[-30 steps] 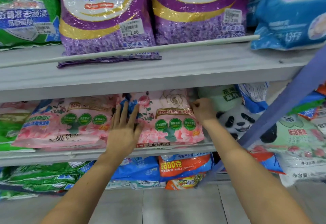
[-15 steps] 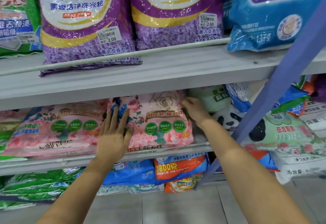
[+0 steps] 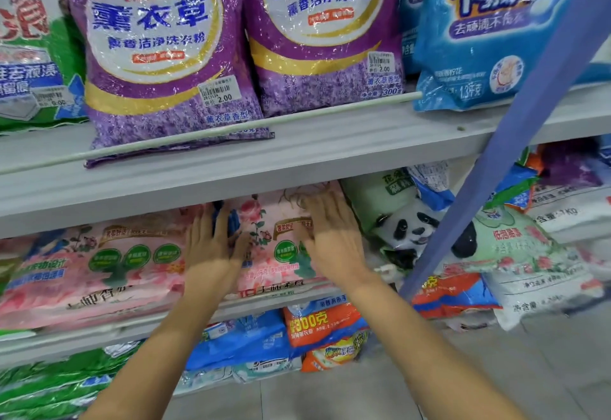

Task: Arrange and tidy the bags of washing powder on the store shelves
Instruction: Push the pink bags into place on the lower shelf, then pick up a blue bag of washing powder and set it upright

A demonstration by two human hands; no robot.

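left hand [image 3: 211, 247] + right hand [image 3: 334, 237] — flat on pink bag [image 3: 274, 221] | bag lies on middle shelf [image 3: 49, 350]

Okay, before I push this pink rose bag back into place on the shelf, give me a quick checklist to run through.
1. The left hand lies flat on the pink rose bag: ok.
2. The right hand lies flat on its upper right part: ok.
3. Bag's lower edge sits behind the shelf rail: ok.
4. Room behind the bag: cannot tell, hidden.
5. The panda bag beside it is tidy: not ok, slumped and crumpled.
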